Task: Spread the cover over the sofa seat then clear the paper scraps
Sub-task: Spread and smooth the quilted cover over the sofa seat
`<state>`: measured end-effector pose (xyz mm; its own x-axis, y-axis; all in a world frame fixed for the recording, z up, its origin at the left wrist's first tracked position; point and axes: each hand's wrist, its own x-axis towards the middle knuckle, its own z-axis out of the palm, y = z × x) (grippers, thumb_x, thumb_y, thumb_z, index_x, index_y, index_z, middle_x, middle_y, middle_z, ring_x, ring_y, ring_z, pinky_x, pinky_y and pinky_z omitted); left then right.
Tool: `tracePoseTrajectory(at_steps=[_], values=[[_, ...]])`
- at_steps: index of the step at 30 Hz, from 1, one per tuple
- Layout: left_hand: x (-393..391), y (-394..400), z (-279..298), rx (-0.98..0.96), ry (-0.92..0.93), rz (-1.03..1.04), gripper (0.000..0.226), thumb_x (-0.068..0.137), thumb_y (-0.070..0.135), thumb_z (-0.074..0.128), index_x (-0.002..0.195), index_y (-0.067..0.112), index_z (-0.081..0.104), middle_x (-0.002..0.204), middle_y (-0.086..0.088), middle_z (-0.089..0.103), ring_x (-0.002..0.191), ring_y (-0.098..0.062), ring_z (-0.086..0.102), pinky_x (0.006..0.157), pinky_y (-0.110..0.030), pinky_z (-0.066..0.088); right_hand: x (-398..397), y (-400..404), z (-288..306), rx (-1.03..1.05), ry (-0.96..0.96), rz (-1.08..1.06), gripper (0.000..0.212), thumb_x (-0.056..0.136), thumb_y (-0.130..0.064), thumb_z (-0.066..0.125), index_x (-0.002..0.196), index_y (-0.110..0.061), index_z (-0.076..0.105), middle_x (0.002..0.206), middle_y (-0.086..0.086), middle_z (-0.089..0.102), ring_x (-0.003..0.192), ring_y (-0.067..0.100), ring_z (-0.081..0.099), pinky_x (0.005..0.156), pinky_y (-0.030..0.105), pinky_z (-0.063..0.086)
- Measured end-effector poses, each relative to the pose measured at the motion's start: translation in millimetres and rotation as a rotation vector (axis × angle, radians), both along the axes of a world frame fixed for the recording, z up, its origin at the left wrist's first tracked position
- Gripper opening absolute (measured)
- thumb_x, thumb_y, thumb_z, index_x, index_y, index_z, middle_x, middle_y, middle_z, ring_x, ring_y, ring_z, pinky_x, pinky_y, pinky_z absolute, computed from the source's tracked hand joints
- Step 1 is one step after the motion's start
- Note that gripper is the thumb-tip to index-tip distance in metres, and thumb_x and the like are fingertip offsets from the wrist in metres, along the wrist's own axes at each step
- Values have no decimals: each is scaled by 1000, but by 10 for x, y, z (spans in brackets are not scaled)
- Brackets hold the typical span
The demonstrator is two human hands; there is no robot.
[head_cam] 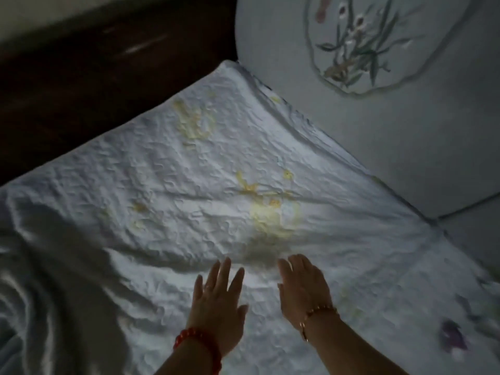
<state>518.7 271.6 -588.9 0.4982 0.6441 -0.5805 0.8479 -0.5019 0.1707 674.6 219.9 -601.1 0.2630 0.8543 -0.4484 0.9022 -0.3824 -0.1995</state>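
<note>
A white crinkled cover [167,169] with faint yellow embroidery lies across the sofa seat, wrinkled and bunched at the lower left. My left hand [219,301] rests flat on it near the front, fingers apart, a red bead bracelet on the wrist. My right hand [304,288] lies flat beside it, palm down, a thin bracelet on the wrist. Neither hand holds anything. No paper scraps are clear in this dim, blurred view.
A pale back cushion [405,117] with an embroidered flower panel stands behind the seat at right. A dark wooden armrest [81,77] runs along the upper left. A purple flower motif [451,336] shows on the cloth at lower right.
</note>
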Motion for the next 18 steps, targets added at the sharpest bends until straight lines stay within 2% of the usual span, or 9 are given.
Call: tracePoseTrajectory(at_steps=[1,2,3,5,6,10,12,15,18], values=[[-147,18,-14,-5,18,24,64,97,44,31,148,32,-7,151,3,-29,141,-17,-23,117,-45,-8,-135,40,13,16,-18,36,64,35,-27,89,94,-17,67,97,10,64,86,27,66,64,33,55],[-274,33,-34,0,32,43,64,96,44,33,148,33,-4,153,2,-26,142,-17,-20,117,-45,-6,-260,63,17,26,-18,63,62,33,-27,89,90,-19,67,94,8,64,82,25,66,61,32,55],[-388,50,-51,15,45,56,63,95,44,35,148,33,1,156,1,-20,143,-18,-16,117,-46,-3,-380,78,25,-10,39,75,59,46,-26,86,100,-18,64,106,10,61,92,27,63,70,35,54],[-665,69,-100,58,67,99,61,93,44,41,145,34,12,156,-3,-5,145,-22,-6,117,-48,5,-689,82,-39,-29,112,144,52,80,-17,64,128,-19,45,135,14,41,121,32,43,94,40,42],[-787,82,-129,66,85,115,61,92,44,44,144,34,14,155,-4,-1,144,-24,-3,116,-49,9,-806,77,-76,-26,138,156,53,86,-15,56,135,-22,37,142,14,32,127,33,35,99,40,37],[-1338,94,-290,-46,231,156,64,92,44,44,145,39,8,157,-2,-10,144,-32,-11,112,-60,7,-1309,88,-243,-89,186,205,60,91,-21,50,141,-37,22,152,10,10,138,31,15,106,40,33],[-1590,66,-362,-99,268,221,65,91,43,47,143,45,8,157,3,-8,143,-35,-2,108,-65,11,-1525,52,-324,-156,173,228,62,87,-21,55,137,-43,24,153,10,4,138,34,10,106,43,34],[-1903,49,-390,-123,315,266,65,90,35,51,139,49,12,154,3,0,138,-34,18,103,-63,24,-1802,12,-370,-200,95,267,56,86,-25,56,134,-43,31,152,11,3,137,36,10,105,43,33],[-2185,66,-368,-161,264,318,63,87,24,49,136,49,19,149,3,9,136,-30,23,101,-56,33,-2032,55,-317,-265,73,271,53,88,-28,56,134,-39,32,150,11,6,136,34,10,104,40,35]])
